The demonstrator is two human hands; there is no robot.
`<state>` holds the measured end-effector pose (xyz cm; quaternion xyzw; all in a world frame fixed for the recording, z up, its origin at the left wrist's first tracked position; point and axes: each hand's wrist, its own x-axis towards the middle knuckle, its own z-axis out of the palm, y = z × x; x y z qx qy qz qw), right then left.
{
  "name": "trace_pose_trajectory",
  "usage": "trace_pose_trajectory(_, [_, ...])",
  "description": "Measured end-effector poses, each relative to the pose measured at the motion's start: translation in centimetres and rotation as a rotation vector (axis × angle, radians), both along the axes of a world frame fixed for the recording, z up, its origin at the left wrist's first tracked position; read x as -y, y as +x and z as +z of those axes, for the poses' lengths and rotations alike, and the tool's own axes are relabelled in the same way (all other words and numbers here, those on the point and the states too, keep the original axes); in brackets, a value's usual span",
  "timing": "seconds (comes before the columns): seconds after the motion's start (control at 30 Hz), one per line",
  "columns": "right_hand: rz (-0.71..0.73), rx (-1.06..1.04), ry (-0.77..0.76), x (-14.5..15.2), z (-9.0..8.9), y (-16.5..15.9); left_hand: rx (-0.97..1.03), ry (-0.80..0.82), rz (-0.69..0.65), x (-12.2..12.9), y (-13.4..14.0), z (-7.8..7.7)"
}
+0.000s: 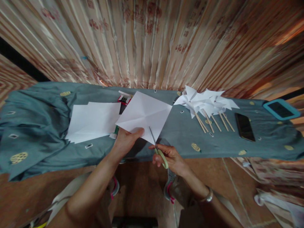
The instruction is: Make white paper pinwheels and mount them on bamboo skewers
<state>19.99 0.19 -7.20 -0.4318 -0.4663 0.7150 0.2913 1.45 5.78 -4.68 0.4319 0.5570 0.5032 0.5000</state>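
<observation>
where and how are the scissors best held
Probably by the pale green handle, coming from the near right, as the right hand does. The handle's loops lie on the person's side, off the paper, while the visible blade points away over the paper's near corner, so that end seems a poor grip.

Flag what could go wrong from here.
The scissors point toward the middle of the creased sheet; too long a cut might split it. The left hand has its thumb on that sheet near the scissors' tip; a slip could nick it.
</observation>
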Motion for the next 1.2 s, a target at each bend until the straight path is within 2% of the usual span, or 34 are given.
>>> trace_pose_trajectory(0.27, [-0.043, -0.036, -0.066, 0.0, 0.0, -0.4, -0.021, -0.004, 0.015, 0.0, -0.1, -0.4])
trace_pose_trajectory(0.6, [-0.042, 0.023, 0.023, -0.2, 0.6, -0.4, -0.046, -0.004, -0.093, 0.5, -0.2, -1.4])
trace_pose_trajectory(0.8, [-0.078, -0.022, -0.030, -0.1, 0.4, -0.6, -0.036, 0.008, -0.080, 0.6, -0.3, -1.6])
trace_pose_trajectory(1.0, [-0.087, -0.023, -0.048, -0.2, 0.4, -0.6, -0.037, 0.005, -0.079, 0.7, -0.3, -1.4])
trace_pose_trajectory(1.2, [-0.042, -0.010, 0.001, -0.3, 0.2, -0.3, -0.056, -0.018, -0.053, 0.8, 0.0, -1.1])
